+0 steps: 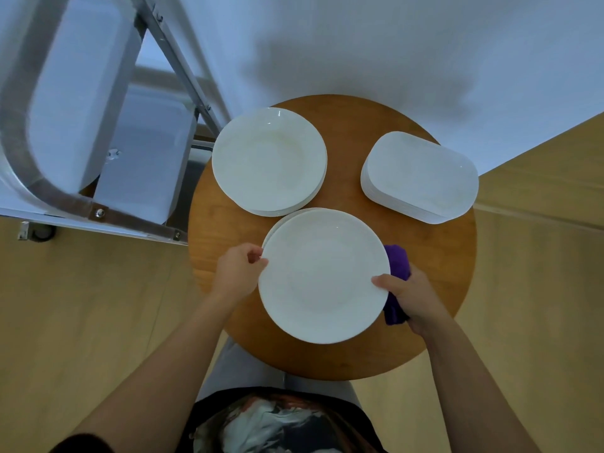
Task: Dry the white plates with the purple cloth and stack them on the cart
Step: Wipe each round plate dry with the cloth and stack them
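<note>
Your left hand (pixel 240 273) pinches the round plate (pixel 323 276) at its left rim; your right hand (pixel 408 295) grips the right rim w/ the purple cloth (pixel 397 263) bunched under it. Plate is above the round table (pixel 441 256), near edge. Wipe both faces, keep the left pinch firm.

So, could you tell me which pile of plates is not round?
The rounded-rectangular stack at the table's far right; the other two piles are circular.

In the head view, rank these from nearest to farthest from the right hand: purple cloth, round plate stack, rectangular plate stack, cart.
From the right hand:
1. Purple cloth, gripped in that hand.
2. Rectangular plate stack, table's far right.
3. Round plate stack, far left.
4. Cart, beyond the table's left edge.
</note>
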### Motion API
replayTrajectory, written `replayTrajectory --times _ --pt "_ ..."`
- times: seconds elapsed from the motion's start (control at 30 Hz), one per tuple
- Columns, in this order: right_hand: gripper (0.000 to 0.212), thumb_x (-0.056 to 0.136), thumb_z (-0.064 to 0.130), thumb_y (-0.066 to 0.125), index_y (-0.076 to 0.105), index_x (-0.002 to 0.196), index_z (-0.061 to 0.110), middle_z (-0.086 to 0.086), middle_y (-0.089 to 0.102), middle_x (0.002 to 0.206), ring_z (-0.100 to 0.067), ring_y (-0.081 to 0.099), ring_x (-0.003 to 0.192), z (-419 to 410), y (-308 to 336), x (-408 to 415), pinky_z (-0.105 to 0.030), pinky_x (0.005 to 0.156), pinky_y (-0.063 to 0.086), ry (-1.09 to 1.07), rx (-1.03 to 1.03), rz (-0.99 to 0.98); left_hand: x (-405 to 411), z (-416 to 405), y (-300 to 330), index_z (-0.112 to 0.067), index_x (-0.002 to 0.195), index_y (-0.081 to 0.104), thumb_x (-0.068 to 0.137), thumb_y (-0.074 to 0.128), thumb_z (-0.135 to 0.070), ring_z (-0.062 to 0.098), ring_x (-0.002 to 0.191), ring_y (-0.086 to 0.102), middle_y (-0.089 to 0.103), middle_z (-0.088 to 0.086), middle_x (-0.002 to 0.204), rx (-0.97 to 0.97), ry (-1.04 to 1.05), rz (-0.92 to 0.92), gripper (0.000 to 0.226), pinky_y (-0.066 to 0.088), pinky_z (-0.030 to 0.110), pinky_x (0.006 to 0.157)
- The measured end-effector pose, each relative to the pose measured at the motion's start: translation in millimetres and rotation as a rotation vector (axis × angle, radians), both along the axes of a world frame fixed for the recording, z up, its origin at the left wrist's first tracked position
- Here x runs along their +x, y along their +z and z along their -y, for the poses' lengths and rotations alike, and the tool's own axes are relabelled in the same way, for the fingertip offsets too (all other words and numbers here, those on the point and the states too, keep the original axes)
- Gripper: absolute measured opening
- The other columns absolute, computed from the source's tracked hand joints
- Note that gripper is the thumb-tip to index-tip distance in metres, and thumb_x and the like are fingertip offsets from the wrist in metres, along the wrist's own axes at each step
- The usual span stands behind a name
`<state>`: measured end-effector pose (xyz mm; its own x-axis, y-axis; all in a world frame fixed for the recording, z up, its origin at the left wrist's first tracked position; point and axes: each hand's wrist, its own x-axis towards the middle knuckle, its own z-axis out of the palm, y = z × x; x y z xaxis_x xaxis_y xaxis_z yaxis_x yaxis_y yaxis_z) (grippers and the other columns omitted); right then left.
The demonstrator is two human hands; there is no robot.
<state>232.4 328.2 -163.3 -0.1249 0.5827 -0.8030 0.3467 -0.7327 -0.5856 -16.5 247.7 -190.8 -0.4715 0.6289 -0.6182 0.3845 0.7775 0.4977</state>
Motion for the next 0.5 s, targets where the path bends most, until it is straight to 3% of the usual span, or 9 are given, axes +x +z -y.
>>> replayTrajectory --times 0.13,0.3,0.5 --pt "0.05 0.08 0.012 0.071 0.047 0.124 0.018 0.001 0.06 0.108 -0.021 0.059 0.098 -2 -6 -7 -0.037 0.077 0.054 0.023 0.158 0.184 6 -3 -7 -0.007 0.113 0.062 0.093 0.058 -0.014 0.012 0.088 0.052 0.062 0.003 0.102 0.022 0.028 -0.072 0.022 0.041 0.023 0.073" --pt "0.061 0.078 0.018 0.074 0.042 0.13 0.017 0.002 0.052 0.112 -0.013 0.05 0.096 4 -17 -28 -0.025 0.071 0.048 0.027 0.342 0.456 6 -7 -11 -0.006 0.107 0.063 0.093 0.056 -0.013 0.013 0.085 0.053 0.062 0.004 0.097 0.034 0.073 -0.137 0.017 0.039 0.023 0.07" --pt "0.057 0.081 0.025 0.072 0.041 0.129 0.019 -0.001 0.054 0.117 -0.018 0.054 0.102 16 -21 -34 -0.031 0.077 0.054 0.018 0.406 0.538 5 -5 -12 -0.008 0.1 0.062 0.094 0.055 -0.012 0.014 0.082 0.054 0.061 0.005 0.092 0.019 0.058 -0.179 0.01 0.041 0.023 0.069"
